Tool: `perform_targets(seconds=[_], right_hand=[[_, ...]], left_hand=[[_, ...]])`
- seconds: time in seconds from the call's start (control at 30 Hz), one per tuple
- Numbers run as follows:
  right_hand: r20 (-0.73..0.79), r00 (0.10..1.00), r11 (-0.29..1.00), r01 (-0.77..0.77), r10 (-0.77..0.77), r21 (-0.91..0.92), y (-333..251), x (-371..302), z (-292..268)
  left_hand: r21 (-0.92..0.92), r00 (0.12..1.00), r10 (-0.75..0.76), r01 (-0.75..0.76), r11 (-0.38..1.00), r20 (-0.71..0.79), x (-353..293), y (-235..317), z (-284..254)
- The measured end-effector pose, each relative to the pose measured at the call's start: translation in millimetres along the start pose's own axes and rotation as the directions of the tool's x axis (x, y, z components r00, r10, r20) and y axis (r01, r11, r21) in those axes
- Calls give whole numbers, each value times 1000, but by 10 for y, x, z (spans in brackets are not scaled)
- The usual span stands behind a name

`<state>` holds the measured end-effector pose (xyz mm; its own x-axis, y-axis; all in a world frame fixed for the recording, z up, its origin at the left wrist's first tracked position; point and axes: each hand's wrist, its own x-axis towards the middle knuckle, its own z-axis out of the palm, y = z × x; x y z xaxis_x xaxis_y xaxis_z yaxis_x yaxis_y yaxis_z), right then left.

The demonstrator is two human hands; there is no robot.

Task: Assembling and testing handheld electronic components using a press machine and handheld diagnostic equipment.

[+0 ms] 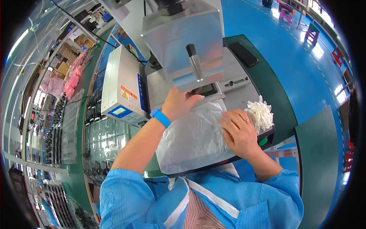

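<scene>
My left hand [178, 105], with a blue band at its wrist, reaches under the large metal block [187, 45] of a bench press machine. Its thumb points right toward a dark rectangular piece [206, 90] in the metal fixture; the other fingers are mostly hidden by the block, so any grip is out of sight. My right hand [241, 133], a ring on one finger, rests with loosely bent, parted fingers at the right edge of a crinkled white sheet [190, 143], holding nothing visible. The sheet covers the front of the machine base. Beside that hand is a bunch of white strips [261, 116].
A white control box [124, 86] stands left of the machine. A black phone [244, 54] lies on the green tabletop at the back right. A green button [263, 142] sits at the base's right front corner. Trays of dark parts [106, 133] fill the left bench.
</scene>
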<state>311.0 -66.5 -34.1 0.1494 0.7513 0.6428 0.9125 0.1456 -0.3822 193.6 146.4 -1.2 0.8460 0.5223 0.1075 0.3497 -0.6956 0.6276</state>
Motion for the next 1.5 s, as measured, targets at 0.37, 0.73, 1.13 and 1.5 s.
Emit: perform_targets(seconds=[0.37,0.73,1.13,1.5], right_hand=[[297,954,983,-90,38,163,-61,90,143],[-80,936,904,-304,342,302,721,796,-28],[243,713,456,-633,658,625,803,836,-227],[240,824,834,-413,513,-366,407,-497,-1002]], left_hand=[[241,945,189,-124,963,-268,-279,-241,-27],[-227,897,-80,-23,974,-434,-1609,-324,-213],[-28,924,98,-117,993,-371,-1892,-36,25],[206,950,92,-30,978,-300,-2258,-157,244]])
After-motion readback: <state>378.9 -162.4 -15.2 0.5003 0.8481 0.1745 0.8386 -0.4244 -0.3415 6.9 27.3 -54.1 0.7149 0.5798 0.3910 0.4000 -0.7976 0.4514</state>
